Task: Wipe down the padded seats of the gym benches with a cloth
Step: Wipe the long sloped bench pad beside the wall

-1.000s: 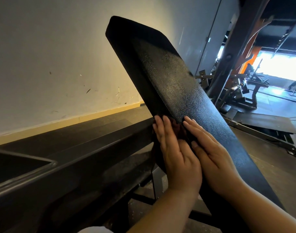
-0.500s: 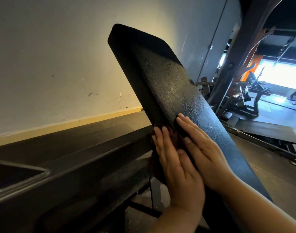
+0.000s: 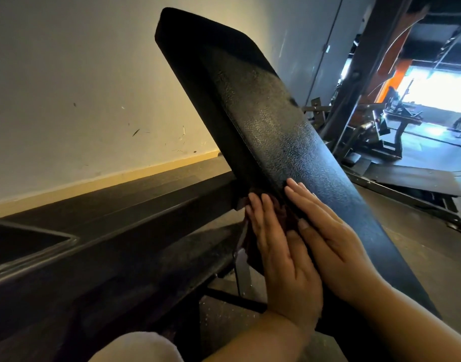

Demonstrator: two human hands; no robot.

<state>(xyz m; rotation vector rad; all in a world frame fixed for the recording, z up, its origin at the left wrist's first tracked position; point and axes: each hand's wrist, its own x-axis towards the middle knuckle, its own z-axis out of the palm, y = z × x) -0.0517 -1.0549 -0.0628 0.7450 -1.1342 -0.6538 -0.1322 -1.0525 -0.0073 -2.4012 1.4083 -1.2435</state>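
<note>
The dark maroon cloth (image 3: 281, 212) is pressed by the flat, straight fingers of the left hand (image 3: 281, 259) and right hand (image 3: 326, 241) against the inclined black textured padded bench (image 3: 271, 131), whose long axis runs up and away.

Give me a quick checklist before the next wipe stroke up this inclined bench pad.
1. Cloth under the hands: ok, dark cloth pressed against the pad's left edge.
2. Left hand flat on the cloth: ok, fingers straight.
3. Right hand on the pad face: ok, fingers straight.
4. Bench pad above the hands free of objects: ok.
5. Pad already clean higher up: cannot tell, only textured sheen shows.
6. Pad locked firmly at its angle: cannot tell, support hidden.
</note>
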